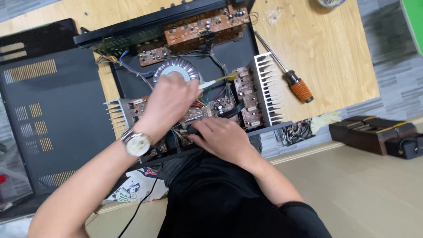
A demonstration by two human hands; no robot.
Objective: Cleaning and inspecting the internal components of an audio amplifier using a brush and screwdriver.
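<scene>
Amplifier (229, 57) open on the wooden table (335, 48), its dark cover (57, 119) lifted off and lying to the left of it.

My left hand (169, 99), watch (137, 143) on the wrist, is closed around the handle of a thin tool (218, 80). It hovers over the round silver transformer (176, 68) in the middle of the amplifier. The tool's yellowish tip reaches right, to the circuit board (246, 94) beside the finned heat sink (269, 88).

My right hand (220, 136) rests at the near edge of the amplifier, fingers curled down among the wires. I cannot tell whether it grips anything.

An orange-handled screwdriver (291, 77) lies unused on the table, right of the amplifier.

Judgement: I am probing or working at a point on the right-hand board. The next move calls for a steady tip and for keeping clear of neighbouring parts and wires.
</scene>
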